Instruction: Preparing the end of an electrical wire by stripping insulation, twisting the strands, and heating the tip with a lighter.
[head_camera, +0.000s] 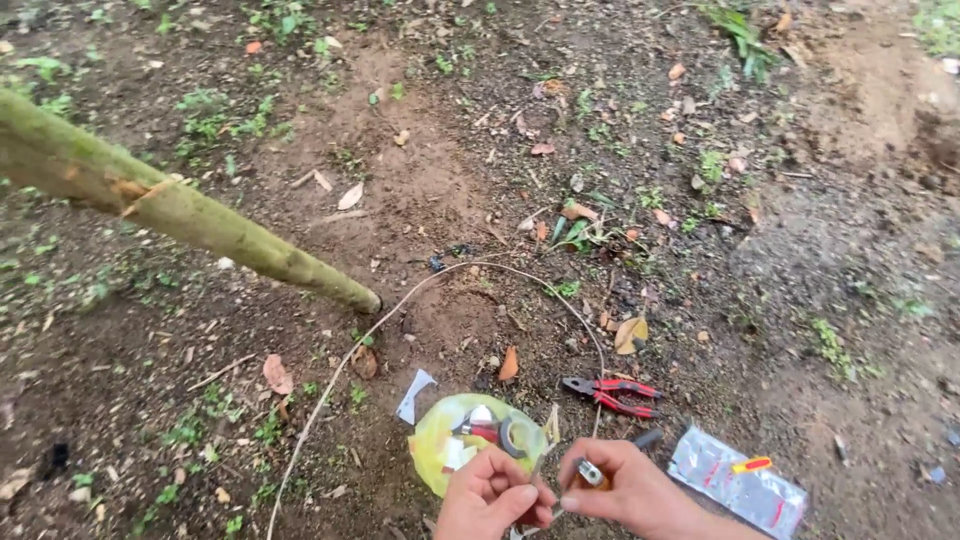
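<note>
**Both hands pinch small parts over bare soil**

I see my two hands low at the near edge, close together over the ground. My left hand (490, 495) is curled shut, fingertips pinched on a thin wire (400, 305) that rises from it, arcs away across the dirt and comes back down toward the near left. My right hand (625, 490) is closed on a small metal tool (590, 472), with a dark handle end sticking out just past the knuckles to the far right. I cannot tell exactly what kind of tool it is.

Just beyond the left hand lies a yellow-green bag (440, 440), and on it sit a roll of black tape (515, 437) and some small red and white pieces. A white scrap of paper (413, 395) lies just left of the bag. Red-handled pliers (612, 393) rest on the soil beyond my right hand, jaws pointing left. A clear packet (735, 485) with a red-and-yellow item inside lies to the right of that hand.

A mossy green trunk (180, 215) slants in from the far left and meets the ground near the middle. Dry leaves and small weeds dot the soil (820, 250) all around.
</note>
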